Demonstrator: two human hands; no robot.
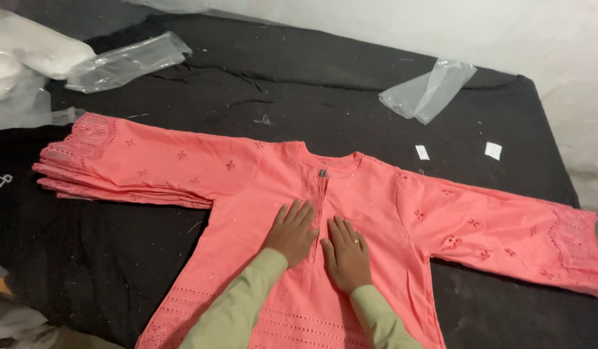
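Observation:
A coral-pink tunic [389, 213] with eyelet embroidery lies face up on a black cloth-covered table [299, 84], its sleeves spread left and right. My left hand [291, 231] lies flat on the chest, just left of the front placket. Flat beside it, right of the placket, rests my right hand [346, 253], with a ring on one finger. Both hands press palm-down with fingers apart and hold nothing. Under the left sleeve [118, 161] lies a stack of several more pink garments.
Clear plastic bags lie at the back left [121, 61] and back right [428, 90]. White packaged bundles [27, 52] sit at the far left. Two small white paper tags [493, 150] rest on the cloth near the right. A pale wall runs behind the table.

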